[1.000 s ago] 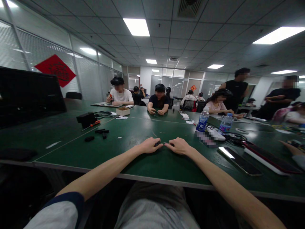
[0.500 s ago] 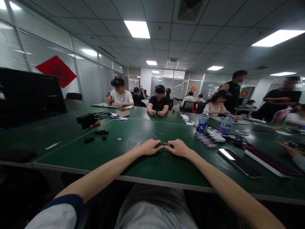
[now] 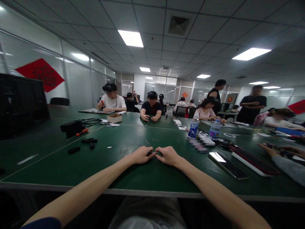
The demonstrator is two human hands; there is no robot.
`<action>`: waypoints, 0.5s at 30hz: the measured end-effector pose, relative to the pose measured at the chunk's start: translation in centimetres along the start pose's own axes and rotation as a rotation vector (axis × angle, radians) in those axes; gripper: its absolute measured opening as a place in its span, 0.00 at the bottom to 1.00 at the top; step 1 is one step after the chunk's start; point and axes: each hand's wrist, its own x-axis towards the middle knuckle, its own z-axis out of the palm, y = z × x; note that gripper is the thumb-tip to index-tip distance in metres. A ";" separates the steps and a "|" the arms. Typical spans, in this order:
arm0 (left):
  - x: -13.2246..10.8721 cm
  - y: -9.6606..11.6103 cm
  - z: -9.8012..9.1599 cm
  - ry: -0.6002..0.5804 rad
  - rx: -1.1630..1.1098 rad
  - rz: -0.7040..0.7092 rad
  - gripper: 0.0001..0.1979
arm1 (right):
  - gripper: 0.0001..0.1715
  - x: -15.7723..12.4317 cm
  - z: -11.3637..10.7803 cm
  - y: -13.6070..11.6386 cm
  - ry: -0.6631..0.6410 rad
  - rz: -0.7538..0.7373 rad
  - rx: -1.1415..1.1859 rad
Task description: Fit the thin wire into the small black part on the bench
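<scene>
Both my arms stretch out over the green table (image 3: pixel 133 178). My left hand (image 3: pixel 140 155) and my right hand (image 3: pixel 168 156) rest on it side by side, fingertips almost meeting. Each hand is closed in a pinch on one end of a small dark object (image 3: pixel 154 153) held between them; it is too small to name. A thin light line shows across its middle.
A phone (image 3: pixel 228 161) and a flat red-edged device (image 3: pixel 254 158) lie to the right, with two water bottles (image 3: pixel 193 127) behind. Small black parts (image 3: pixel 88 141), a screwdriver (image 3: pixel 79 133) and a black box (image 3: pixel 71 127) sit left. Several people sit or stand around the table.
My hands have drawn closer together on the small object. The camera has tipped up and turned a little right, so the hands sit lower in view.
</scene>
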 end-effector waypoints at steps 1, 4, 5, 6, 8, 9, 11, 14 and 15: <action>0.0 -0.1 0.1 0.000 -0.004 0.000 0.19 | 0.16 0.0 0.0 0.0 -0.005 -0.007 -0.008; 0.0 -0.3 0.2 -0.004 -0.016 0.004 0.19 | 0.16 -0.1 -0.2 -0.2 -0.017 -0.018 -0.031; 0.0 -0.3 0.2 -0.005 -0.017 0.006 0.19 | 0.16 -0.1 -0.2 -0.2 -0.024 -0.020 -0.036; 0.0 -0.4 0.2 -0.007 -0.018 0.008 0.19 | 0.16 -0.1 -0.2 -0.3 -0.032 -0.021 -0.040; 0.0 -0.4 0.2 -0.013 -0.015 0.008 0.19 | 0.16 -0.1 -0.3 -0.3 -0.045 -0.026 -0.049; 0.0 -0.4 0.2 -0.012 -0.012 0.005 0.19 | 0.16 -0.1 -0.3 -0.4 -0.049 -0.030 -0.055; 0.0 -0.4 0.2 -0.010 -0.004 -0.002 0.19 | 0.16 -0.1 -0.4 -0.4 -0.054 -0.036 -0.071; 0.2 -0.5 0.3 -0.010 0.005 -0.004 0.19 | 0.15 -0.1 -0.5 -0.4 -0.062 -0.038 -0.100; 0.2 -0.5 0.4 -0.013 0.007 -0.004 0.18 | 0.15 -0.1 -0.5 -0.4 -0.064 -0.037 -0.109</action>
